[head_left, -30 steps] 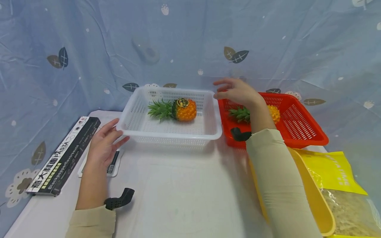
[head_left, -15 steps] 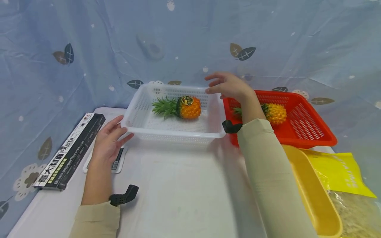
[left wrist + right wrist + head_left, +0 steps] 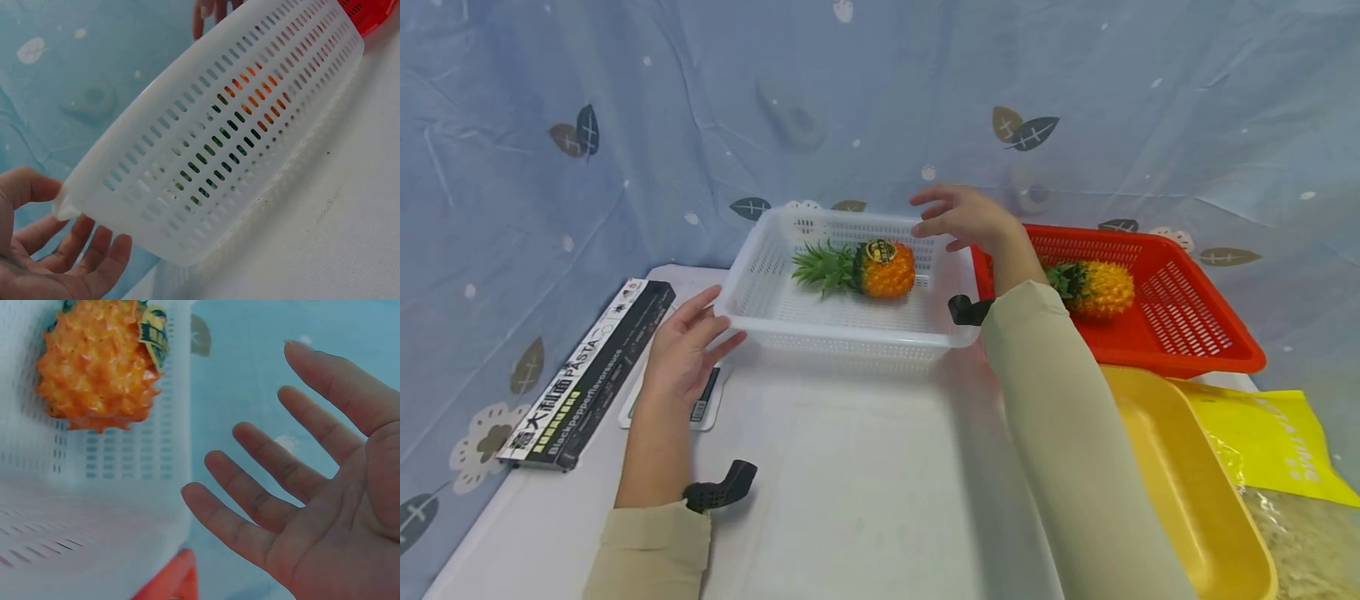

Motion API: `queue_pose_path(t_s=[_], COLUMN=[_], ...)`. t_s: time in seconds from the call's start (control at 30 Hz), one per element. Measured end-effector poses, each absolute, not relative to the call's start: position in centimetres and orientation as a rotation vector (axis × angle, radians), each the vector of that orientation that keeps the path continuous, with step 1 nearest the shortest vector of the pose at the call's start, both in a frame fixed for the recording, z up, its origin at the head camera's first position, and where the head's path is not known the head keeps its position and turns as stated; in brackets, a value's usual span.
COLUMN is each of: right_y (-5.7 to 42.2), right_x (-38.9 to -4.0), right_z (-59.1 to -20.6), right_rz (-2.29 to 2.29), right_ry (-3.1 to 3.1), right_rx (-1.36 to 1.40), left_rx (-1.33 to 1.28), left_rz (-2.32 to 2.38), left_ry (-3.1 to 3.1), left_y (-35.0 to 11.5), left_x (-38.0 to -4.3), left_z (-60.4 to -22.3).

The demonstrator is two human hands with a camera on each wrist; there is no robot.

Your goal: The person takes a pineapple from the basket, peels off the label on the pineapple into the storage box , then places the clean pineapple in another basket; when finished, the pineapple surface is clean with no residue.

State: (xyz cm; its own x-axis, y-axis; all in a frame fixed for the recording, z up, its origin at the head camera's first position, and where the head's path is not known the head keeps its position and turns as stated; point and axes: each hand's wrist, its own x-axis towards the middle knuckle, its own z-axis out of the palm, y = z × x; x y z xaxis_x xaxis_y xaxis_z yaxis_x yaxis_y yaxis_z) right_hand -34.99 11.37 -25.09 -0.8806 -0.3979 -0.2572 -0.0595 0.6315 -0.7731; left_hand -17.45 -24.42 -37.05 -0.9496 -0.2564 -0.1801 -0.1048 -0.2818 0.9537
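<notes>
A white plastic basket [image 3: 850,335] stands at the back of the table, with a pineapple [image 3: 886,271] lying in it, leaves to the left. My left hand [image 3: 683,346] holds the basket's front left corner. In the left wrist view the thumb [image 3: 37,187] lies at the rim and the fingers curl underneath. Above the back right part of the basket hovers my right hand [image 3: 962,218], holding nothing. The right wrist view shows its fingers [image 3: 275,456] spread beside the basket wall.
A red basket [image 3: 1195,308] to the right holds a second pineapple [image 3: 1103,290]. Nearer stand a yellow tray [image 3: 1187,492] and a yellow-topped clear bag [image 3: 1262,442]. A black pasta box [image 3: 591,375] and a white flat pack [image 3: 709,408] lie at left. A patterned blue curtain [image 3: 865,100] hangs behind.
My right hand has moved left from the gap by the red basket to over the white basket's right end. My left hand stays at the corner. The head view has shifted slightly.
</notes>
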Motion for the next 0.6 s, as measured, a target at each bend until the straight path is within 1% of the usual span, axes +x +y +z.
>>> queue_pose_path(t_s=[0.33,0.6], right_y=[10.4,9.8], right_x=[-36.7,-37.3], right_z=[-27.5,-29.7], right_rz=[-1.175,-1.127], right_ry=[2.364,2.358], right_rx=[-0.289,-0.288], left_rx=[0.476,0.474], left_rz=[-2.401,-2.392], left_ry=[-1.812,-1.820], left_y=[-24.3,-24.3], left_x=[-17.4,-17.6], left_z=[-37.2,-37.2])
